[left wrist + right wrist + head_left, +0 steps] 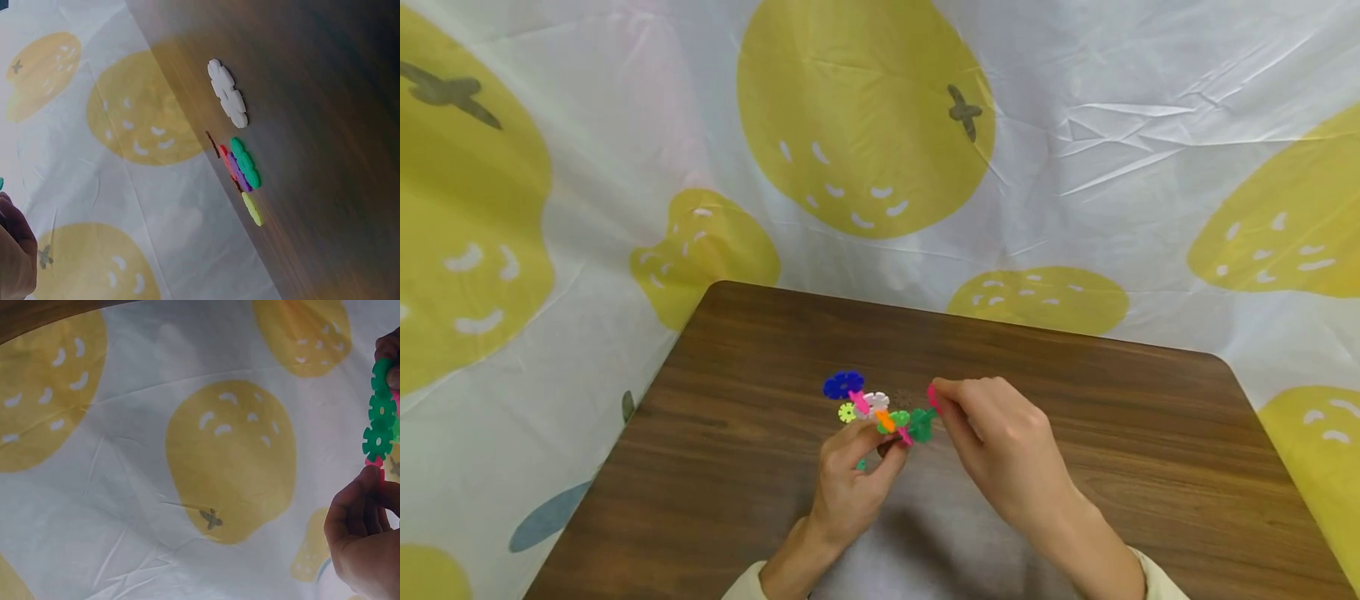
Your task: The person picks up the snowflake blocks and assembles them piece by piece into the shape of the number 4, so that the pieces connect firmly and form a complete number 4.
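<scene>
In the head view my left hand (853,477) holds a built-up cluster of interlocking plastic flower discs between thumb and fingers. A blue disc (843,385) stands at its far left end, with pink, orange and light green ones along it. My right hand (1011,442) pinches a pink disc (933,395) at the cluster's right end, beside a dark green disc (921,425). From the right wrist, a row of green discs (379,441) runs between both hands, and the pink disc (374,463) touches its lower end. Fingers hide part of the cluster.
In the left wrist view, white discs (228,94) lie on the brown wooden table (325,137). Near them are green (245,164), purple (240,172) and yellow-green (252,209) discs. A pale cloth with yellow fruit prints (865,108) hangs behind the table.
</scene>
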The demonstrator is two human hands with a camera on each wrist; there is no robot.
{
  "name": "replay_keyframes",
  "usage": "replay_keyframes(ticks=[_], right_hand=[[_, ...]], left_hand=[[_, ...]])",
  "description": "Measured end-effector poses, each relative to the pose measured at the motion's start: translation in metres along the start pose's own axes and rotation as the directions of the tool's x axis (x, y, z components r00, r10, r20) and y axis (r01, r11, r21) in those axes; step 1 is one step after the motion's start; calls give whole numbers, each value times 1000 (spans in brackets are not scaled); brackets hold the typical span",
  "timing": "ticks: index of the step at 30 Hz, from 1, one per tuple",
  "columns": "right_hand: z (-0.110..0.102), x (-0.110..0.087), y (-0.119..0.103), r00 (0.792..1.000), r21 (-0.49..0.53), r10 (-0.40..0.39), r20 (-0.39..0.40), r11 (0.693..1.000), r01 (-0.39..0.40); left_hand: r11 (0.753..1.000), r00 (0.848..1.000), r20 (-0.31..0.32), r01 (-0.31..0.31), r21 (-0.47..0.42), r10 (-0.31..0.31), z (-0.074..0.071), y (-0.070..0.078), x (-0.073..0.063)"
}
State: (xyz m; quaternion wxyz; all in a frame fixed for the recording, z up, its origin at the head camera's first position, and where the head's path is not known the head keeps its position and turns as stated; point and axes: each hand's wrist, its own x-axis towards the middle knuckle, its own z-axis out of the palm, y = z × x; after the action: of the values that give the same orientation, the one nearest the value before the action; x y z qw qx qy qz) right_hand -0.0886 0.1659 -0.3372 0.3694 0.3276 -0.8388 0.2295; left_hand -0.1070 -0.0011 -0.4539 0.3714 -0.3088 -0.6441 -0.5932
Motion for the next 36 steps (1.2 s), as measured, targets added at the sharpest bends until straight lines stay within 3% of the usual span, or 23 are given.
replay_keyframes(ticks=[7,17,20,24,27,32,34,36], right_hand=[[1,-1,-3,999,-28,31,37,999,-30],[2,2,-6,999,-41,45,5,998,-45],[0,2,-5,997,-27,78,8,997,-78],[-2,0,-4,991,11,131,25,991,-132],[-2,-1,-3,988,31,153,30,988,-154],[1,-2,-3,991,21,136,8,990,-137],[3,-2,-3,991,17,136,5,991,-136],[4,-1,-3,991,7,134,3,991,-134]], left_hand=[[1000,1000,-12,2,12,-1,1,2,-2],[1000,1000,0,-2,30,2,2,4,-2],[1000,1000,23,17,24,-17,0,4,0],[995,994,58,96,22,-97,-3,5,2],[979,976,81,202,-2,-201,-4,8,3],[893,906,162,415,-173,-390,-4,14,6],[858,885,188,462,-225,-426,-5,15,6],[845,875,203,479,-238,-439,-5,16,7]])
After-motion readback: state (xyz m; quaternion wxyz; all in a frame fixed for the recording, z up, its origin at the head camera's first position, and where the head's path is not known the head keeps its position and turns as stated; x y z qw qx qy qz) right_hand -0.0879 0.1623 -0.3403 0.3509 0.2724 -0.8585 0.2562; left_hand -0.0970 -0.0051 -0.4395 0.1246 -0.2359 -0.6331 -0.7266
